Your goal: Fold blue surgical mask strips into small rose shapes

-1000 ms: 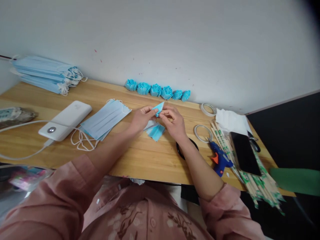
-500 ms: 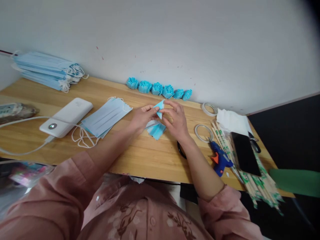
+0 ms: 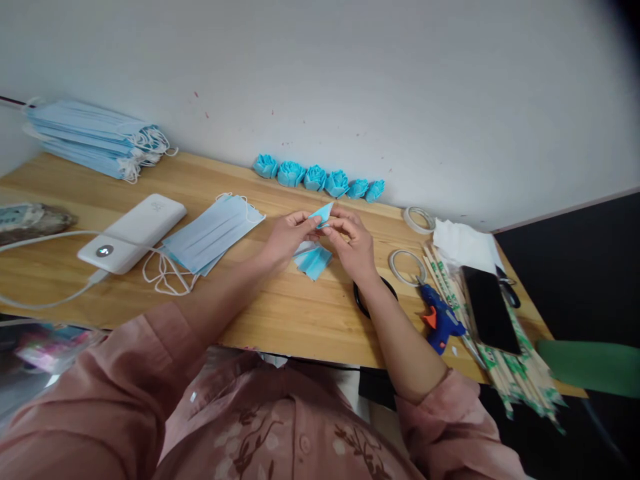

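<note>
Blue piece (image 3: pixel 323 214) of folded mask cloth is held up just above the tabletop (image 3: pixel 290 327), between the two hands. Its left side is pinched by the thumb and fingers of the left hand (image 3: pixel 286 239), and its lower right edge is gripped by the fingertips of the right hand (image 3: pixel 356 248); the hands are brought close together, with the pointed tip left uncovered between them. How the layers are tucked behind the fingers cannot be told.

Just below the hands, loose blue scraps (image 3: pixel 316 261) are laid on the wood, and beyond the hands six blue flowers (image 3: pixel 315 177) are lined up by the wall. Two or more masks (image 3: pixel 215 230) are spread to the left of the left hand. Near the right forearm, a black ring (image 3: pixel 361 301) is partly hidden, and to the right of it a glue gun (image 3: pixel 441 320) is set down.

The fold could be sprung open if the pinch were loosened on either side, since such cloth is likely slippery and springy. It could be skewed by an uneven pull from the right fingertips. The scraps could be brushed aside if the wrists were lowered.
</note>
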Demonstrator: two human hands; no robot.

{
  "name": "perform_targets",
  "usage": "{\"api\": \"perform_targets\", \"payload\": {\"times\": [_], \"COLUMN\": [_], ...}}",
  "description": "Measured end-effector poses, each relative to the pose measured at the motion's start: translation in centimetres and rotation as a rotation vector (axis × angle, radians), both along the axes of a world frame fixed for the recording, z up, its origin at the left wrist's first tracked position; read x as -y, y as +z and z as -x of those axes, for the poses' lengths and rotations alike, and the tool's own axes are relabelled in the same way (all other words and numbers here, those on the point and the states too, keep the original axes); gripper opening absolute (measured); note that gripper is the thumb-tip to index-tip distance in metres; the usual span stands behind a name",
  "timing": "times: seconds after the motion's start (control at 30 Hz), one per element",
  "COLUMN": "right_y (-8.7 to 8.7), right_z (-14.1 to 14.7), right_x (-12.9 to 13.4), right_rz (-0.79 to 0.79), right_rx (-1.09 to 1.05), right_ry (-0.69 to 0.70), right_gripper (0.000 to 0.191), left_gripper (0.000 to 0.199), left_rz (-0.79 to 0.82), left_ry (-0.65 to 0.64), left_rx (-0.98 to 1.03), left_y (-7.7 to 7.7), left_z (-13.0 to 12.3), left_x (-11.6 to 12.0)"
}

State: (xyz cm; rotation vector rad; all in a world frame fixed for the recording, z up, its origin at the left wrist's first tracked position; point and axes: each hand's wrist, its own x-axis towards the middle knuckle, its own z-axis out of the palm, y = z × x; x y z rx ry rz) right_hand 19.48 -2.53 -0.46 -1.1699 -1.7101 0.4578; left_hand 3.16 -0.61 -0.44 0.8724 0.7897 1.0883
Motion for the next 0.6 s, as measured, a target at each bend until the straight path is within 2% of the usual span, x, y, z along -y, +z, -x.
{"api": "perform_targets", "payload": {"times": [0.2,0.6], "right_y": [0.19,0.62], "right_z": [0.38,0.69], "right_x": [0.1,0.22], "right_rz": [0.131,0.239], "right_rx": [-0.181,-0.247], "right_ry": [-0.013,-0.056], "right_gripper": [0.014,0.019], "left_gripper": [0.023,0.022], "left_rz": [-0.063,-0.137], "left_ry": [-0.004,-0.011], "left_rx": [-0.039,-0.097], "left_y": [-0.12,-0.28], "left_z": [-0.11,-0.04], "left_x": [0.04,0.02]}}
